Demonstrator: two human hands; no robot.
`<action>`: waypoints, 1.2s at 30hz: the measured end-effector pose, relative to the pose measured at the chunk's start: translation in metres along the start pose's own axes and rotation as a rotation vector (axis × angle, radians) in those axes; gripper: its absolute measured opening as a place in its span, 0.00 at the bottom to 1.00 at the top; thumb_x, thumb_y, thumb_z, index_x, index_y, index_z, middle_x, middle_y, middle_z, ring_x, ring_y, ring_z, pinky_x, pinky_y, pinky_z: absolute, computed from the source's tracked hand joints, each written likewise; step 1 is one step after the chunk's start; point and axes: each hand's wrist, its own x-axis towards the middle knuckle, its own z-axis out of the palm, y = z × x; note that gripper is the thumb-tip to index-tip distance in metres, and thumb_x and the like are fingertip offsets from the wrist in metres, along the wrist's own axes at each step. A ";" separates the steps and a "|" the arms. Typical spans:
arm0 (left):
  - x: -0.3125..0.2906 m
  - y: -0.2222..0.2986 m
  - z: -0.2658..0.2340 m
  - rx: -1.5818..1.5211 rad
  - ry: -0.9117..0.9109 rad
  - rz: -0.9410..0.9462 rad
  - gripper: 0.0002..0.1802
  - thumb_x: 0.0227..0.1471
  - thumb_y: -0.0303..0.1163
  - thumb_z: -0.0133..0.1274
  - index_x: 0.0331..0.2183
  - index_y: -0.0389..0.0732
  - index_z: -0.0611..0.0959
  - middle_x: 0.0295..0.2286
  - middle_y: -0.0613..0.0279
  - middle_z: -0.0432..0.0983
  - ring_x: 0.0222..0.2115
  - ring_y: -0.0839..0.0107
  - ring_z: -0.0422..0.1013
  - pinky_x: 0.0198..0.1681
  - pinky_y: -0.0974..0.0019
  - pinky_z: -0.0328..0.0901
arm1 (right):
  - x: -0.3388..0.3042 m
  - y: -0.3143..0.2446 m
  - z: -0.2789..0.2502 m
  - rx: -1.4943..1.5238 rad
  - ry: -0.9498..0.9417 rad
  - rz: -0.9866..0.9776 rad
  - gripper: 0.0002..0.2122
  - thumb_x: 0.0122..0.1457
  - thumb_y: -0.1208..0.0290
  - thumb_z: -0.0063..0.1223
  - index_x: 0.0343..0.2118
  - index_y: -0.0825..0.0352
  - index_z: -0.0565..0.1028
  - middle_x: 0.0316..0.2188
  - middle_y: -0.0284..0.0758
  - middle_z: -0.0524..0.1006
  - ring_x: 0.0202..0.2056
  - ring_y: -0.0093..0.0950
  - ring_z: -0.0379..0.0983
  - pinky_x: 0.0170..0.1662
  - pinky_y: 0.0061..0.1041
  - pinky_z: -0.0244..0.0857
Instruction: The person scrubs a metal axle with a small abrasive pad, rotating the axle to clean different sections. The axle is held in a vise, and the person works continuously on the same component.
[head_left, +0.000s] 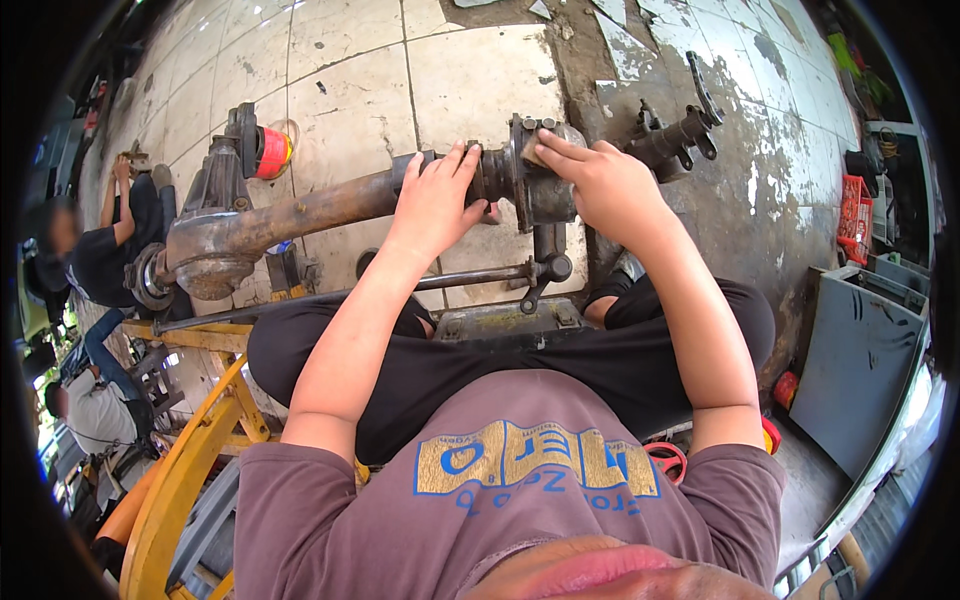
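A greasy metal vehicle axle [330,208] lies across in front of me, its rounded differential housing [212,255] at the left. My left hand [437,200] rests over the tube's right end, fingers across the top and thumb bent round the near side, beside the dark flange [517,180]. My right hand [607,190] reaches onto the steering knuckle housing [553,200] just right of that flange. Its index and middle fingers press a small tan piece [531,150], perhaps sandpaper, against the metal. The thumb of this hand is hidden.
A tie rod [450,281] runs along the near side of the axle. Beyond the differential stands a red and yellow tin [273,153]. A yellow metal frame [185,470] is at my left, a grey cabinet [855,370] at my right. Two people sit at far left.
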 end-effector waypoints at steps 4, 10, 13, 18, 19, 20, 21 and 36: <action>0.000 0.001 0.001 -0.005 -0.020 -0.012 0.48 0.61 0.46 0.70 0.76 0.43 0.70 0.73 0.50 0.69 0.67 0.55 0.73 0.77 0.39 0.57 | 0.002 -0.004 0.001 -0.055 -0.003 -0.002 0.34 0.58 0.79 0.60 0.70 0.50 0.80 0.73 0.17 0.76 0.43 0.37 0.81 0.52 0.35 0.81; 0.000 0.000 0.002 0.002 -0.006 -0.003 0.49 0.62 0.46 0.70 0.76 0.43 0.70 0.73 0.50 0.69 0.67 0.55 0.73 0.77 0.39 0.57 | 0.003 -0.007 0.004 -0.059 0.057 0.007 0.34 0.58 0.79 0.59 0.70 0.50 0.80 0.73 0.17 0.77 0.44 0.37 0.81 0.53 0.35 0.81; 0.000 0.003 -0.001 0.008 -0.006 0.002 0.49 0.62 0.46 0.70 0.76 0.42 0.70 0.73 0.49 0.70 0.67 0.55 0.73 0.77 0.39 0.57 | -0.002 -0.002 -0.005 -0.027 -0.031 -0.010 0.34 0.59 0.80 0.58 0.71 0.49 0.80 0.73 0.17 0.77 0.44 0.36 0.81 0.52 0.34 0.81; 0.001 0.001 0.000 0.001 -0.010 0.004 0.49 0.62 0.46 0.70 0.76 0.42 0.70 0.72 0.49 0.70 0.67 0.54 0.73 0.77 0.39 0.57 | 0.001 -0.003 -0.004 -0.031 -0.026 0.005 0.33 0.60 0.79 0.58 0.70 0.49 0.80 0.73 0.16 0.77 0.44 0.35 0.81 0.53 0.35 0.81; 0.000 0.002 0.000 0.000 -0.018 -0.001 0.49 0.62 0.46 0.70 0.76 0.42 0.69 0.72 0.49 0.70 0.67 0.54 0.73 0.77 0.39 0.57 | 0.000 -0.003 -0.007 -0.048 -0.061 -0.013 0.33 0.60 0.79 0.59 0.70 0.49 0.80 0.73 0.16 0.77 0.45 0.35 0.81 0.53 0.35 0.81; 0.001 0.001 0.000 0.005 -0.014 0.001 0.49 0.62 0.46 0.70 0.76 0.42 0.69 0.72 0.49 0.70 0.67 0.54 0.73 0.77 0.39 0.57 | 0.001 -0.003 -0.005 -0.028 -0.029 0.007 0.33 0.60 0.78 0.59 0.70 0.49 0.80 0.73 0.16 0.77 0.45 0.35 0.81 0.53 0.35 0.81; 0.002 0.000 -0.001 0.007 -0.010 0.007 0.49 0.62 0.47 0.70 0.76 0.42 0.69 0.72 0.49 0.70 0.67 0.54 0.73 0.77 0.39 0.57 | 0.001 -0.004 -0.002 -0.009 0.001 0.030 0.33 0.60 0.78 0.59 0.70 0.49 0.80 0.73 0.16 0.77 0.45 0.35 0.81 0.53 0.35 0.81; 0.000 -0.001 0.002 0.012 -0.007 0.010 0.49 0.62 0.47 0.70 0.76 0.42 0.70 0.73 0.49 0.69 0.67 0.54 0.73 0.77 0.38 0.57 | -0.001 -0.002 -0.002 -0.037 -0.001 0.004 0.32 0.60 0.76 0.61 0.70 0.50 0.80 0.74 0.19 0.76 0.46 0.37 0.83 0.53 0.36 0.82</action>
